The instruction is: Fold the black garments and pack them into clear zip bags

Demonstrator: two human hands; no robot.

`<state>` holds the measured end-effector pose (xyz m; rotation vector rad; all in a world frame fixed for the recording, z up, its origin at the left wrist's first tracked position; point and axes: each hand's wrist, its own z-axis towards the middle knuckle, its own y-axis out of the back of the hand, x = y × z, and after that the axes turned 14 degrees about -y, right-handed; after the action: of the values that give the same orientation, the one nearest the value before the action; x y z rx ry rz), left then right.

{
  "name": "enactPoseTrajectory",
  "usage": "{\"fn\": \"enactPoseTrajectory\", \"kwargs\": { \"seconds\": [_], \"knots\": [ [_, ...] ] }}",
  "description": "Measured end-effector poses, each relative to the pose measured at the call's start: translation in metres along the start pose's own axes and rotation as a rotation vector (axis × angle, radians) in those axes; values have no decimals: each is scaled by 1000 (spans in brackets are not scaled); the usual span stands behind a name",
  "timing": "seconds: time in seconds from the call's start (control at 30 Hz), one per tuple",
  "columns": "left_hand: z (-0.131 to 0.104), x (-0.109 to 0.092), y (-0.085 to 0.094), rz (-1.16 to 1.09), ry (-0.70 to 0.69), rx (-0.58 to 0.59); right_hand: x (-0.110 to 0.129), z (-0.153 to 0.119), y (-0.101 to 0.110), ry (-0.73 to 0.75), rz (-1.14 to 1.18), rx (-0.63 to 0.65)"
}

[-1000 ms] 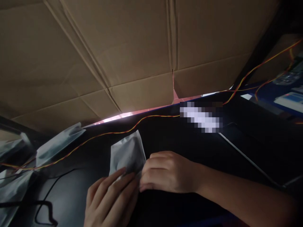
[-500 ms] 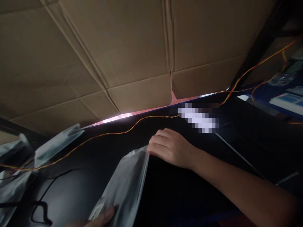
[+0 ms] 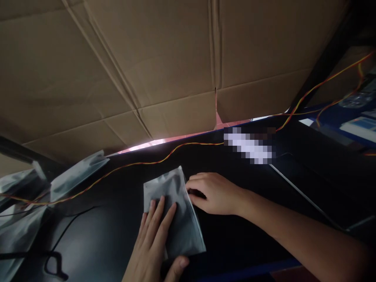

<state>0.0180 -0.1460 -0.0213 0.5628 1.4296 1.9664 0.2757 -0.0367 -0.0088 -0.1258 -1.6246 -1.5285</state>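
A greyish translucent plastic bag (image 3: pixel 186 231) lies on the black tabletop (image 3: pixel 241 243), with a straight seam along its right edge. My left hand (image 3: pixel 152 239) rests on the bag from the near side, fingers spread and flat, thumb by its lower edge. At the bag's upper right edge, my right hand (image 3: pixel 213 194) has its fingers curled and pinched against that edge. Its fingertips are partly hidden, so the exact part held is unclear. What the bag contains cannot be made out.
Several similar bags (image 3: pixel 78 178) lie at the left beside a black cable (image 3: pixel 63 235). A twisted red-yellow wire (image 3: pixel 132 164) crosses the table's back. Cardboard (image 3: pixel 173 58) stands behind. A bright pixelated patch (image 3: pixel 249 147) and a thin strip (image 3: pixel 302 194) are at the right.
The bag has been laid down on the table, after being held up at an angle. My left hand has moved up from the bottom edge and spread over it; my right hand stays near the bag's edge.
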Motion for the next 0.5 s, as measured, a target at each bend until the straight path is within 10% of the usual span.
{"fn": "enactPoseTrajectory", "kwargs": {
  "seconds": [0.5],
  "knots": [
    [0, -2, -17, 18, -5, 30, 6, -1, 0, -322, 441, 111]
  ]
}}
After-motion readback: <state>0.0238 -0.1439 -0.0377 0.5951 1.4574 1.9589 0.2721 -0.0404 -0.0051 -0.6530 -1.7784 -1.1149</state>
